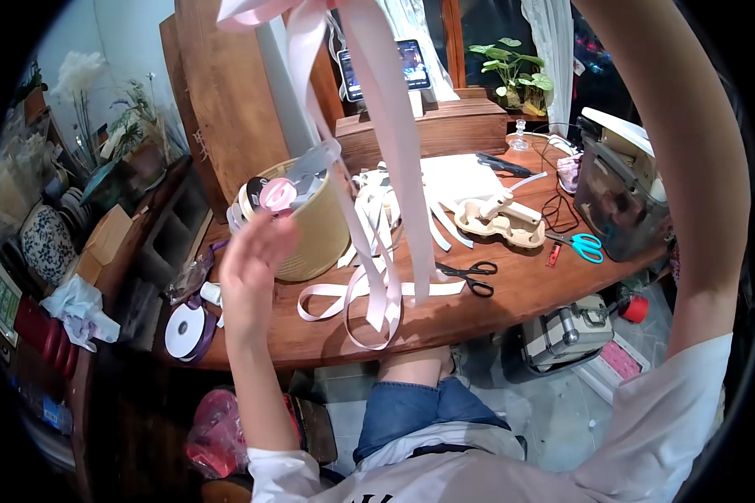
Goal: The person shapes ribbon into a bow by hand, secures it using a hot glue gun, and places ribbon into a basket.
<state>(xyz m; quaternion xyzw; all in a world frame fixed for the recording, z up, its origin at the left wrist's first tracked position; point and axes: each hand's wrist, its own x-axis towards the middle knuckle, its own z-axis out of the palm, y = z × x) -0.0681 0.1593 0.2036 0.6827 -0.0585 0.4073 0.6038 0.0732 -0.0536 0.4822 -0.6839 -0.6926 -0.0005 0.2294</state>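
A pink ribbon (pixel 398 142) hangs from the top edge, with part of a bow (pixel 264 10) in sight there. Its long tails reach down over the table, and a narrower pink ribbon (pixel 369 285) curls in loops on the wood. My left hand (pixel 262 250) is raised in front of the woven basket (pixel 327 230), fingers loosely apart and slightly blurred, with nothing seen in it. The basket contains ribbon spools (pixel 278 194). My right forearm (pixel 705 218) rises past the upper edge, so that hand is out of frame, and what holds the bow is hidden.
On the wooden table (pixel 310 335) lie black scissors (pixel 478 277), turquoise-handled scissors (pixel 583 246), a cardboard carrier (pixel 503 222) and white ribbon strips. A clear plastic bin (pixel 617 197) stands right. A purple ribbon spool (pixel 186 331) sits left. A screen (pixel 386 71) stands behind.
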